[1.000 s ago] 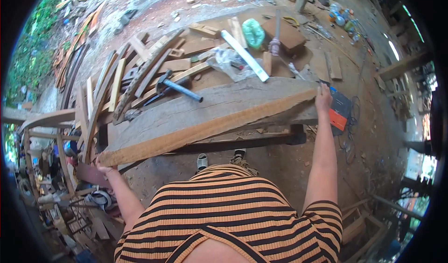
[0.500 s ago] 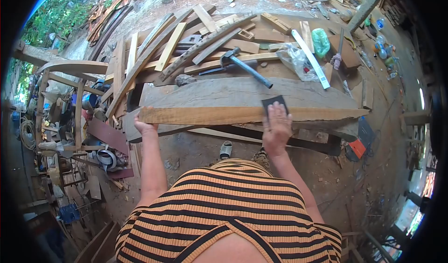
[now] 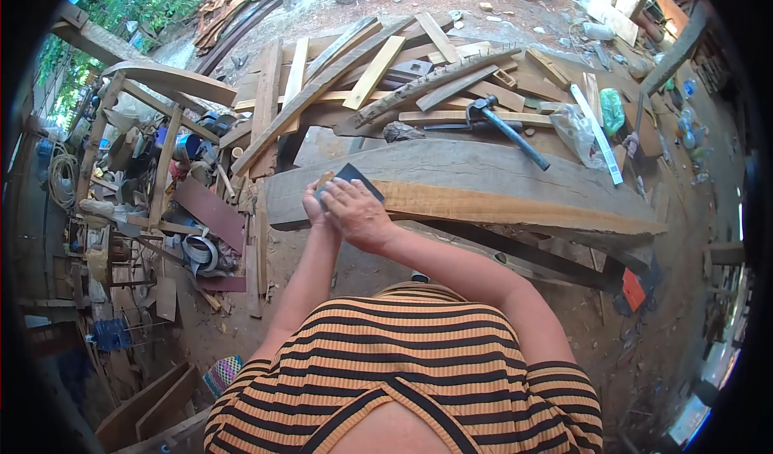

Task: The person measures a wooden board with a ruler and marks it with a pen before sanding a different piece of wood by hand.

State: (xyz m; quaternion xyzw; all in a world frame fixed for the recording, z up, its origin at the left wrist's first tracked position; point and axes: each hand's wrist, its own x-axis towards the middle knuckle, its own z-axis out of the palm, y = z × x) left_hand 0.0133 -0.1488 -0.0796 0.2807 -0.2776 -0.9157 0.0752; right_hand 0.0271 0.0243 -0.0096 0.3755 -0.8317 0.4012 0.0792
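A long wooden piece with a smooth tan face lies along the near edge of a grey, weathered plank. My left hand is wrapped round the left end of the wooden piece. Right beside it, my right hand presses a dark sheet, which looks like sandpaper, onto that same end. The fingers of my right hand lie over the sheet, and they partly hide my left hand and the end of the wood.
Beyond the plank lie a hammer, a white strip, a clear plastic bag and several wood offcuts. A wooden frame stands at the left. An orange-red piece lies at the lower right.
My right hand has slid the dark sheet leftward along the wood, from near its right part to the left end beside my left hand. The camera view has shifted, so the bench appears further right.
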